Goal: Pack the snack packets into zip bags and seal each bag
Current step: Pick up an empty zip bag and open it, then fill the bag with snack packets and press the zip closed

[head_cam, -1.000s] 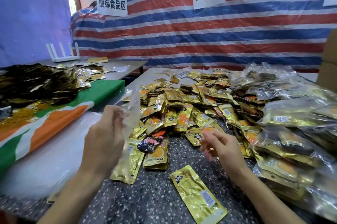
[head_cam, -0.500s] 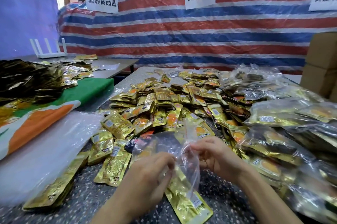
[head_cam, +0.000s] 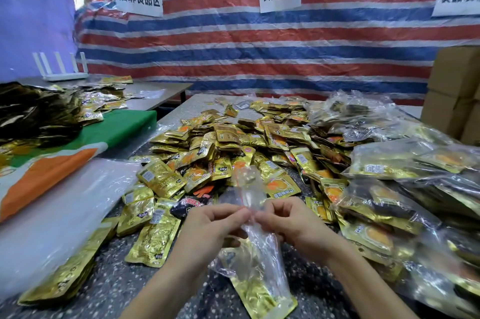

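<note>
Right, both hands meet at the bag's mouth: the left hand [head_cam: 215, 222] and the right hand [head_cam: 288, 220] each pinch the top edge of a clear zip bag [head_cam: 259, 248], fingers curled tight, holding it just above the desk [head_cam: 109, 279] in front of the heap of packets [head_cam: 228, 142]. A gold packet [head_cam: 262, 295] shows at its lower end; inside or beneath, hard to tell. Looks like the opening step: the mouth needs pulling apart. Next, one hand must hold the bag wide while the other fetches packets.
</note>
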### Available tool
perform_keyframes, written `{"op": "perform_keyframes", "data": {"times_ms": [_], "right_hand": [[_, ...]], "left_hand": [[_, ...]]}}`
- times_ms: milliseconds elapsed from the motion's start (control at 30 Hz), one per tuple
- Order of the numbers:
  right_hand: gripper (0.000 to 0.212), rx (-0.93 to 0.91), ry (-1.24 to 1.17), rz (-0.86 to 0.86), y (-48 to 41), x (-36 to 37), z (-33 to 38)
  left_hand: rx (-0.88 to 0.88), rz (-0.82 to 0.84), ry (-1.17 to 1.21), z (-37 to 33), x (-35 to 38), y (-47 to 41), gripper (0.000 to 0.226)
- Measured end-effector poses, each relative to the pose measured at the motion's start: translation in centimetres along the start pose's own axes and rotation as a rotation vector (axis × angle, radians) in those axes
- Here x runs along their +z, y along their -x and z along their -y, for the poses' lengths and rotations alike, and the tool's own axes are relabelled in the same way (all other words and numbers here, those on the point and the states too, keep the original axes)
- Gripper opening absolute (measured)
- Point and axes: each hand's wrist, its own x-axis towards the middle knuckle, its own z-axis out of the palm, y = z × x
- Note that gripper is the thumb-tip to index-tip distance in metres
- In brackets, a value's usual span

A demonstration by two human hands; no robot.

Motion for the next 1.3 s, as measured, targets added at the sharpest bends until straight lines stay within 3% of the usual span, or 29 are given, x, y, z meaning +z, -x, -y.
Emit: {"op": "perform_keyframes", "data": {"times_ms": [233, 467, 600, 700, 767, 867, 967, 1033, 1133, 1233, 1300], "right_hand": [[0.044, -0.128, 0.007, -0.117, -0.1, -0.2, -0.4], [0.022, -0.129, 0.087, -0.024, 0.1, -0.2, 0.1], [0.021, -0.185, 0.011, -0.212, 0.0, -0.9, 0.4], [0.026, -0.205, -0.124, -0.329, 0.0, -1.6, 0.7], [0.029, -0.179, -0.128, -0.287, 0.2, -2.0, 0.9], [0.025, -0.094, -0.095, -0.09, 0.5, -1.6, 0.7], [0.041, -0.064, -0.153, -0.084, 0.4, -0.7, 0.4], [0.057, -0.053, -0.192, -0.198, 0.2, -0.3, 0.7], [0.047, -0.064, -0.225, -0.414, -0.1, -0.1, 0.9], [0.04, -0.094, -0.184, -0.627, -0.6, -0.2, 0.4], [0.031, -0.111, -0.123, -0.66, -0.8, 0.1, 0.1]], "left_hand": [[0.032, -0.102, 0.01, -0.1, 0.0, -0.4, 0.03], [0.079, -0.029, -0.09, 0.3, -0.2, -0.7, 0.037], [0.043, -0.039, -0.058, -0.8, -1.6, -0.8, 0.03], [0.122, -0.099, -0.214, -1.9, -3.2, -1.0, 0.025], [0.189, -0.113, -0.297, -2.7, -3.8, -1.1, 0.025], [0.268, -0.078, -0.276, -4.1, -3.8, -1.9, 0.03], [0.296, 0.107, -0.136, -5.6, -2.8, -3.5, 0.015], [0.249, 0.254, -0.133, -5.4, -2.3, -4.6, 0.048], [0.206, 0.433, -0.336, -3.6, -1.3, -5.5, 0.09], [0.236, 0.479, -0.405, -0.9, -0.7, -5.8, 0.105], [0.285, 0.454, -0.443, 0.4, -0.5, -5.8, 0.103]]}}
